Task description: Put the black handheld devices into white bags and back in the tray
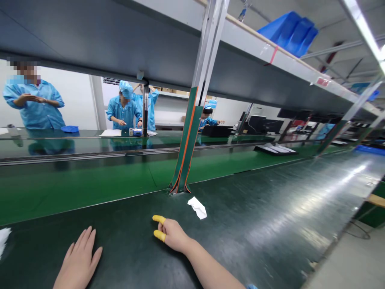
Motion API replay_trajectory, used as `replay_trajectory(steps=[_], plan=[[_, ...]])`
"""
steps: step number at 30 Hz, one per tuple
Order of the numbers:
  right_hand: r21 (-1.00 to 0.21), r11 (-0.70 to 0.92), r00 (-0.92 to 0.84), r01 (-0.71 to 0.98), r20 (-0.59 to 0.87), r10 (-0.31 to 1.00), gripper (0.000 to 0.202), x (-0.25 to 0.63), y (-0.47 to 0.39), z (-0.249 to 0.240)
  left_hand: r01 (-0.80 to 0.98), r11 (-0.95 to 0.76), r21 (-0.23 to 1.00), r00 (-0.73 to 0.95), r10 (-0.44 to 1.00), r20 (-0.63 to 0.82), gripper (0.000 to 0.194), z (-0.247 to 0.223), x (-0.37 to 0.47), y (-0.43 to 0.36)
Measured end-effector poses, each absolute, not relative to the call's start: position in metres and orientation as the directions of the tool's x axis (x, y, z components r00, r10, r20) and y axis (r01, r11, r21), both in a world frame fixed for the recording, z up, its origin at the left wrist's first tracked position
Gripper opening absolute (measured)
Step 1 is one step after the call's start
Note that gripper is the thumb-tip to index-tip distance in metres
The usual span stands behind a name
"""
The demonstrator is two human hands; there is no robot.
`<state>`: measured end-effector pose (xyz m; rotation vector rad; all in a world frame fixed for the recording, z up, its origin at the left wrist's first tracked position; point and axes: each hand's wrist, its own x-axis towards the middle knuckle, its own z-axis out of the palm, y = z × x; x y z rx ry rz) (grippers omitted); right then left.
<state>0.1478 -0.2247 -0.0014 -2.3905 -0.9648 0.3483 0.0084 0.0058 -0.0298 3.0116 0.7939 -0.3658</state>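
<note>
My left hand (78, 259) lies flat on the dark green tabletop (129, 257), fingers stretched forward and thumb apart, holding nothing. To its right, my right hand (170, 233) is over the same surface. Yellow finger covers sit on its thumb and index finger, which point left with a gap between them; the other fingers are curled in. Nothing shows between those two fingertips. A crumpled white tissue (198, 208) rests just beyond my right hand. At the far left edge is another white piece (4, 240), partly out of view.
A slanted metal post (186, 140) rises at the table's back edge, below an overhead shelf (120, 44). Behind runs a green conveyor belt (90, 180) with a black tray (275, 149) on it. People in blue work clothes are across the line.
</note>
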Motion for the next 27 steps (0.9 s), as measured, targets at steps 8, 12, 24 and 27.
replay_trajectory(steps=[8,12,24,27], plan=[[-0.560,-0.603,0.706,0.569,-0.045,0.707,0.020,0.1478,-0.2252,-0.0014,0.479,-0.877,0.042,0.872,0.470,-0.135,0.072,-0.0361,0.0086,0.0087],[-0.553,-0.605,0.704,0.573,-0.047,0.709,0.019,0.1483,-0.2255,-0.0022,0.494,-0.866,0.077,0.866,0.481,-0.138,0.072,-0.0327,0.0079,0.0064],[-0.549,-0.612,0.704,0.569,-0.060,0.708,0.021,0.1480,-0.2253,-0.0014,0.503,-0.858,0.099,0.862,0.491,-0.127,0.071,-0.0305,0.0082,0.0060],[-0.546,-0.613,0.704,0.571,-0.058,0.708,0.020,0.1480,-0.2249,-0.0006,0.507,-0.854,0.117,0.861,0.494,-0.121,0.071,-0.0312,0.0077,0.0068]])
